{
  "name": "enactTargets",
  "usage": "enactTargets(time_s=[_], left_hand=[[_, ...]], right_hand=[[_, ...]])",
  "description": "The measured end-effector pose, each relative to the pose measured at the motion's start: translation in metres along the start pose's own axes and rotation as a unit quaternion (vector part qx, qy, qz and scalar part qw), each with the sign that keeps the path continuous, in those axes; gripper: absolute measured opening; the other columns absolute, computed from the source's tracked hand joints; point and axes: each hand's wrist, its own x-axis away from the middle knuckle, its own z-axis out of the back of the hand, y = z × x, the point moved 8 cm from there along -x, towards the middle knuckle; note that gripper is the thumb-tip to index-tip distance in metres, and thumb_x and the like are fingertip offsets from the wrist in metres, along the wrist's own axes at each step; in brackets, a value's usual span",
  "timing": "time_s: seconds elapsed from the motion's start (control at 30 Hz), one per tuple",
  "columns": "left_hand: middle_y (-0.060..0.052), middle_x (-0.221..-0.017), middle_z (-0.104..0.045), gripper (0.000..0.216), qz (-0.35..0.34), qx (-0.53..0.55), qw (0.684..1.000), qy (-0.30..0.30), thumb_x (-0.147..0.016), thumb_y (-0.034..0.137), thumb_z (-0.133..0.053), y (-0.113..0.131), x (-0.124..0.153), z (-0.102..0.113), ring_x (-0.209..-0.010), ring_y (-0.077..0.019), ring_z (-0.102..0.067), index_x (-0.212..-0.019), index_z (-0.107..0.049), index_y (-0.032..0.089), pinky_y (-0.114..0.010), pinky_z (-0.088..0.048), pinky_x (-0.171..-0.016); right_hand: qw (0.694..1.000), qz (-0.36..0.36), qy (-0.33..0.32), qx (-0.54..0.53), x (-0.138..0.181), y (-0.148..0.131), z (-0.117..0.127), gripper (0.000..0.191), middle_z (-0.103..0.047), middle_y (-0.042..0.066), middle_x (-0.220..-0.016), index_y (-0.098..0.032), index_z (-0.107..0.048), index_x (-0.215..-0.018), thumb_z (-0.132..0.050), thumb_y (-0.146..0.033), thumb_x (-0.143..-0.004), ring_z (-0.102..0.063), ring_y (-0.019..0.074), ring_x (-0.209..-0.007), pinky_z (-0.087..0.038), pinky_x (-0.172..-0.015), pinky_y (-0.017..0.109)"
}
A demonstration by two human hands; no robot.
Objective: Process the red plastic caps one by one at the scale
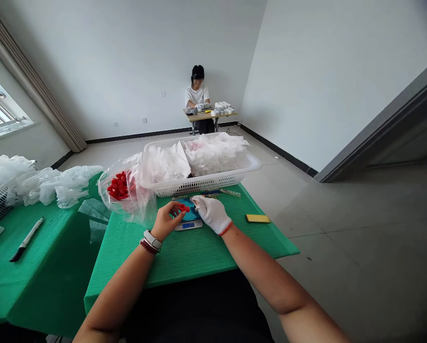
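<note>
My left hand (169, 220), bare and with a watch (152, 239) at its wrist, pinches a small red plastic piece (183, 208) between thumb and fingers. Just below it, a small digital scale (189, 226) with a lit display lies on the green-covered table. A blue surface (192, 215) shows on the scale, partly covered by both hands. To the right, my right hand (210, 212) wears a white knit glove, its fingers curled together close to the red piece; what they hold, if anything, is hidden.
Behind the hands stands a white basket (213, 180) of clear plastic bags. A bag of red pieces (119, 186) sits to its left. A yellow-and-black block (258, 218) lies at right, a marker (26, 239) at left. A person (198, 93) sits at a far table.
</note>
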Motion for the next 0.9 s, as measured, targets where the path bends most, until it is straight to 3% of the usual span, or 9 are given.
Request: enactTargets(time_s=[0.23,0.43,0.5,0.57,0.63,0.67,0.73,0.8,0.9], left_hand=[[-0.002,-0.076,-0.066,0.018,0.01,-0.005,1.0,0.001,-0.084,0.033,-0.063,-0.003,0.0,0.0,-0.066,-0.0134,-0.058,-0.092,-0.061,0.017,-0.024,-0.048,-0.059],[-0.002,-0.074,-0.066,0.018,0.01,-0.018,1.0,0.002,-0.084,0.033,-0.063,-0.001,-0.001,0.001,-0.064,-0.0129,-0.058,-0.092,-0.061,0.017,-0.023,-0.047,-0.057],[-0.001,-0.073,-0.065,0.018,0.012,-0.021,1.0,0.006,-0.084,0.034,-0.063,-0.002,-0.001,0.001,-0.063,-0.0129,-0.058,-0.091,-0.061,0.017,-0.023,-0.047,-0.056],[-0.001,-0.072,-0.065,0.018,0.015,-0.022,1.0,0.013,-0.085,0.034,-0.062,-0.004,-0.001,0.001,-0.063,-0.0131,-0.058,-0.092,-0.061,0.017,-0.024,-0.047,-0.056],[-0.001,-0.072,-0.065,0.019,0.019,-0.021,0.999,0.023,-0.085,0.034,-0.062,-0.008,-0.001,0.002,-0.064,-0.0135,-0.059,-0.093,-0.061,0.017,-0.024,-0.048,-0.057],[-0.002,-0.072,-0.065,0.019,0.023,-0.017,0.999,0.029,-0.085,0.034,-0.062,-0.01,-0.001,0.002,-0.064,-0.0138,-0.06,-0.094,-0.061,0.017,-0.024,-0.048,-0.057],[-0.002,-0.073,-0.066,0.021,0.034,0.001,0.999,0.039,-0.085,0.034,-0.063,-0.015,-0.001,0.003,-0.066,-0.0144,-0.061,-0.096,-0.061,0.016,-0.025,-0.05,-0.058],[-0.003,-0.075,-0.066,0.024,0.046,0.03,0.997,0.047,-0.084,0.036,-0.064,-0.018,0.0,0.004,-0.067,-0.0147,-0.062,-0.097,-0.061,0.016,-0.025,-0.051,-0.059],[-0.004,-0.077,-0.067,0.026,0.057,0.067,0.995,0.048,-0.084,0.037,-0.065,-0.02,0.0,0.004,-0.068,-0.0146,-0.063,-0.097,-0.06,0.015,-0.025,-0.051,-0.06]], right_hand=[[0.986,-0.116,0.008,0.12,-0.008,0.043,0.018,0.058,-0.071,0.009,-0.07,-0.02,-0.07,-0.088,-0.025,-0.055,-0.098,-0.066,0.02,-0.065,-0.038,-0.055,0.027],[0.99,-0.095,-0.034,0.096,-0.011,0.038,0.018,0.034,-0.072,0.007,-0.083,-0.024,-0.071,-0.083,-0.048,-0.048,-0.091,-0.065,0.0201,-0.072,-0.042,-0.06,0.028],[0.991,-0.115,0.0,0.073,-0.011,0.04,0.024,0.028,-0.072,0.008,-0.09,-0.023,-0.071,-0.089,-0.051,-0.043,-0.09,-0.065,0.0215,-0.079,-0.045,-0.067,0.03],[0.987,-0.138,0.083,0.023,-0.009,0.042,0.038,0.028,-0.072,0.009,-0.097,-0.021,-0.069,-0.097,-0.049,-0.039,-0.091,-0.065,0.023,-0.087,-0.047,-0.075,0.032],[0.977,-0.133,0.157,-0.057,-0.004,0.04,0.05,0.03,-0.071,0.011,-0.1,-0.018,-0.068,-0.1,-0.046,-0.038,-0.092,-0.064,0.0232,-0.091,-0.048,-0.081,0.033],[0.974,-0.116,0.164,-0.107,-0.004,0.035,0.051,0.031,-0.071,0.01,-0.098,-0.018,-0.067,-0.099,-0.044,-0.038,-0.092,-0.064,0.0226,-0.089,-0.049,-0.081,0.033],[0.968,-0.067,0.109,-0.216,-0.005,0.021,0.042,0.034,-0.071,0.009,-0.089,-0.018,-0.067,-0.094,-0.041,-0.039,-0.093,-0.064,0.0202,-0.08,-0.051,-0.075,0.031],[0.95,-0.029,0.002,-0.31,-0.005,0.003,0.024,0.034,-0.069,0.007,-0.081,-0.017,-0.067,-0.092,-0.039,-0.038,-0.093,-0.062,0.0177,-0.071,-0.051,-0.067,0.03],[0.919,-0.02,-0.096,-0.383,0.001,-0.015,0.003,0.032,-0.066,0.005,-0.08,-0.016,-0.066,-0.099,-0.044,-0.038,-0.091,-0.059,0.0154,-0.066,-0.049,-0.062,0.027]])
